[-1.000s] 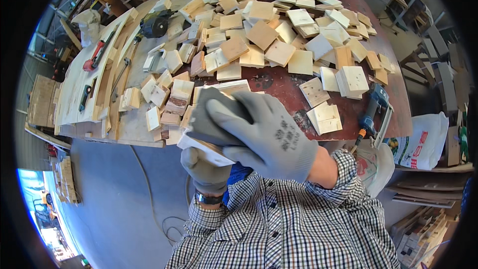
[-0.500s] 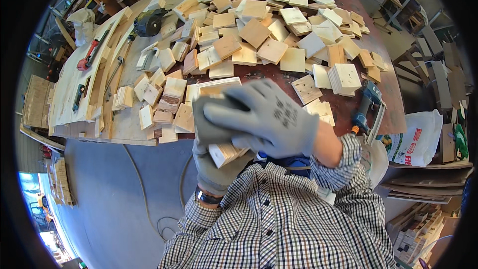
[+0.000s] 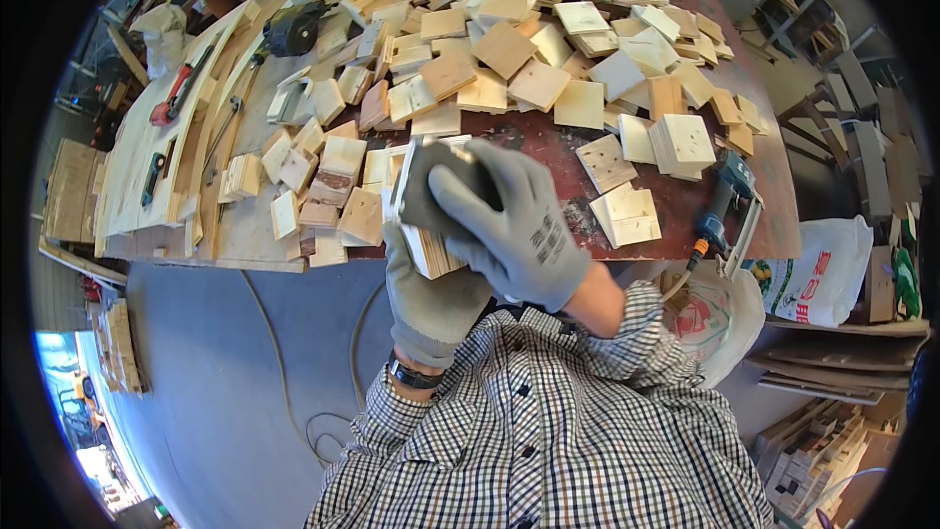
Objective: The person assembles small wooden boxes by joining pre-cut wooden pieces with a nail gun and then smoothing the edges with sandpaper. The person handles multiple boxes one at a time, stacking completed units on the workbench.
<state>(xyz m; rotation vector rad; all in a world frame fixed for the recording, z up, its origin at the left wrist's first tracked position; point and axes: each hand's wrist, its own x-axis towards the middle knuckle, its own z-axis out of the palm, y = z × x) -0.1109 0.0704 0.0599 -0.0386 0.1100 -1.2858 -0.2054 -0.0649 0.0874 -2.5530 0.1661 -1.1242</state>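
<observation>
Right hand point(image 3: 524, 230): grip was closed over dark grey pad point(image 3: 446, 198); pad lay against upper face of wooden block point(image 3: 431, 253). Left hand point(image 3: 431, 306): grip held block from near left, underneath. Pad's long axis ran roughly near-to-far. Pile of square wooden pieces point(image 3: 504, 49) lay beyond, on table point(image 3: 563, 152).

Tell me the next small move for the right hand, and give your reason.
Probably a short, light slide of the right hand, taking the dark block along the light wood: the right fingers grip the block, it appears to rest against the wood, and the left hand supports the wood from below.
</observation>
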